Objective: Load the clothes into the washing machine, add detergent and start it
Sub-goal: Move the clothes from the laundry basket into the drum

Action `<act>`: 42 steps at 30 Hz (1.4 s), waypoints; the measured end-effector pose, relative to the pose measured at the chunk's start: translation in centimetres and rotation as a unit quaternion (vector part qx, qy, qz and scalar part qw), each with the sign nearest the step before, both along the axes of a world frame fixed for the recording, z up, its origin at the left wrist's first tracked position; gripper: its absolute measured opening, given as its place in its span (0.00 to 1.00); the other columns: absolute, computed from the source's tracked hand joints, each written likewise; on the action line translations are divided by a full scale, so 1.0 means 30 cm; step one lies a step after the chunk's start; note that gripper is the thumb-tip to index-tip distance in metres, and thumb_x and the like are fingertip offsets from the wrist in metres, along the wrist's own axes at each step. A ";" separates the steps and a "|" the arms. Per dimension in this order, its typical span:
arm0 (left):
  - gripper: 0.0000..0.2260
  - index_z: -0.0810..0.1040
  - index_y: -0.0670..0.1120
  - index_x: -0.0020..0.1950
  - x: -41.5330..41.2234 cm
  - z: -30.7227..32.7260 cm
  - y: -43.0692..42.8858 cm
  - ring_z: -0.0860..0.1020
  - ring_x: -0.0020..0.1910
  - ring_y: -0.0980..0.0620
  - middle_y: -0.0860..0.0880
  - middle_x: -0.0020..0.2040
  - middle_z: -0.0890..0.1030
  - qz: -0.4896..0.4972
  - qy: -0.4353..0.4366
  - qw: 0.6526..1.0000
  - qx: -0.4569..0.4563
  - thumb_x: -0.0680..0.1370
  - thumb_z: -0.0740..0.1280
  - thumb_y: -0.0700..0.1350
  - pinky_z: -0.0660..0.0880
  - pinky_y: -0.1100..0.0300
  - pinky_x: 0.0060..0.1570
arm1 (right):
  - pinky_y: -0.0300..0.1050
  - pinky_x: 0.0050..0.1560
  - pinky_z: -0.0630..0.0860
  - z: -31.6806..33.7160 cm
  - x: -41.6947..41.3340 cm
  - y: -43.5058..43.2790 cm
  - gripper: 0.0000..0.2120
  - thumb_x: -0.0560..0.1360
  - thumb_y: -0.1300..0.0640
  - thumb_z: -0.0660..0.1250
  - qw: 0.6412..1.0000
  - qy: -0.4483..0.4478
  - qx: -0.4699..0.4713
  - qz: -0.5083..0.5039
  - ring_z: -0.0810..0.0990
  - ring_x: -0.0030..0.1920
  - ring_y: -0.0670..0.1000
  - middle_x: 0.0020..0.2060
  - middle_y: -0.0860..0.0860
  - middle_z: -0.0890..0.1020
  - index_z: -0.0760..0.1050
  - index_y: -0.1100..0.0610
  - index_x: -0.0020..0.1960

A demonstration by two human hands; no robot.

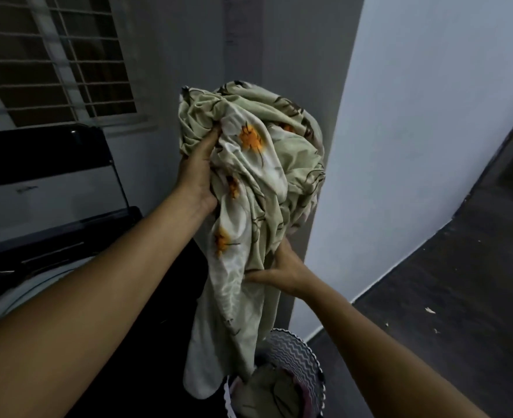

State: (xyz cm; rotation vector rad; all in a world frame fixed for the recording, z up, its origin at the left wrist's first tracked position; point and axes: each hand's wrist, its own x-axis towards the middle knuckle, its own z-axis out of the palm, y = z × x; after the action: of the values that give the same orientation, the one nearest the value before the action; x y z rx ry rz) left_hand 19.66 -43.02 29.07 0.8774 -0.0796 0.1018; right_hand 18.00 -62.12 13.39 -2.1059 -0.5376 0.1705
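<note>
A large pale green cloth with orange flowers (pixel 267 164) is bunched up and held in the air in front of me. My left hand (pixel 199 173) grips its upper left side. My right hand (pixel 282 273) holds it lower down on the right. One end of the cloth hangs down toward a laundry basket (pixel 294 354) with a zigzag pattern, which holds more fabric. The top-loading washing machine (pixel 38 285) is at the lower left under my left arm, with its dark lid (pixel 47 164) raised.
A barred window (pixel 53 61) is on the wall at the upper left. A white pillar corner (pixel 400 146) stands right behind the cloth. Dark floor (pixel 460 297) with small bits of litter stretches to the right.
</note>
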 end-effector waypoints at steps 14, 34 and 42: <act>0.23 0.80 0.47 0.68 -0.189 0.051 0.653 0.82 0.62 0.45 0.45 0.62 0.84 0.191 -0.011 0.979 0.066 0.81 0.63 0.60 0.79 0.52 0.59 | 0.60 0.59 0.81 0.400 0.145 0.468 0.21 0.76 0.43 0.59 0.970 0.005 0.212 -0.118 0.81 0.60 0.54 0.63 0.48 0.81 0.73 0.39 0.67; 0.33 0.83 0.49 0.64 -0.393 -0.585 1.602 0.83 0.59 0.38 0.41 0.61 0.84 0.220 0.258 0.937 0.090 0.70 0.69 0.72 0.75 0.36 0.64 | 0.67 0.68 0.73 0.071 0.100 1.532 0.23 0.84 0.43 0.55 0.883 0.362 0.297 0.034 0.80 0.64 0.60 0.62 0.56 0.84 0.78 0.56 0.68; 0.36 0.82 0.48 0.65 -0.399 -0.909 1.688 0.82 0.60 0.38 0.41 0.61 0.84 0.158 0.377 0.908 0.092 0.65 0.75 0.70 0.75 0.37 0.64 | 0.59 0.60 0.81 -0.241 0.089 1.647 0.22 0.83 0.49 0.63 0.893 0.407 0.193 0.012 0.83 0.60 0.59 0.62 0.61 0.82 0.74 0.61 0.70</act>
State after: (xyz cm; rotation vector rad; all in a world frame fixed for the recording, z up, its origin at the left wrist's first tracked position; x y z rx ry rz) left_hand 7.69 7.62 1.79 1.0625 0.7923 0.0512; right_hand 20.66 -12.71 6.16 -1.4550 -0.0687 0.8436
